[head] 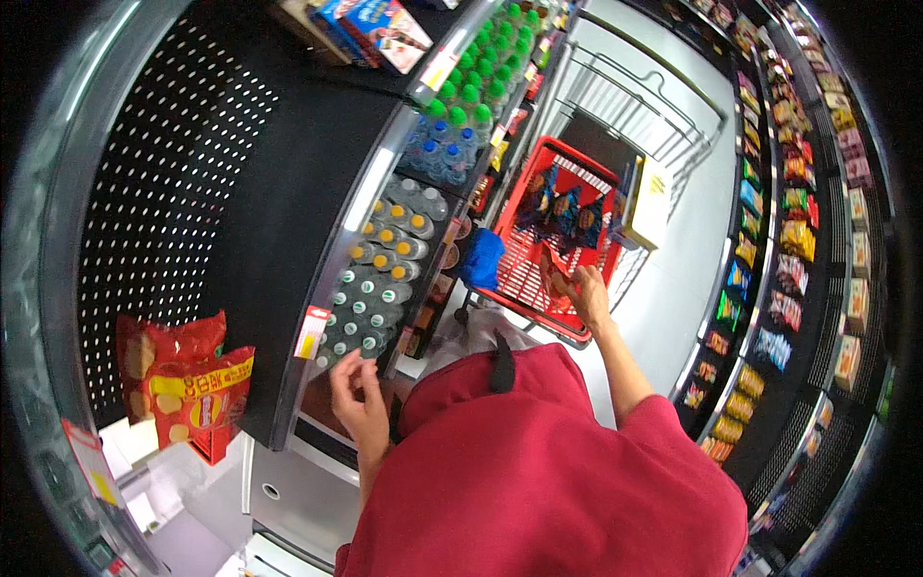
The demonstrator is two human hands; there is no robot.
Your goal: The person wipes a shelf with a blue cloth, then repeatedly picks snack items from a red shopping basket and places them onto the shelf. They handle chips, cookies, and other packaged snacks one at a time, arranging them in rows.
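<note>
My right hand is over the near end of a red plastic shopping basket, its fingers closed on a red snack bag. Several dark blue snack bags lie farther along in the basket, which rests on a wire shopping cart. A bright blue bag hangs at the basket's left side. My left hand is raised with bent fingers beside the bottled drinks and holds nothing. Red and yellow potato chip bags stand on the black shelf at left.
A yellow and white box sits at the cart's right side. Shelves of packaged snacks run along the right of the aisle. Green-capped bottles fill the rack ahead, and colourful boxes lie on the upper left shelf.
</note>
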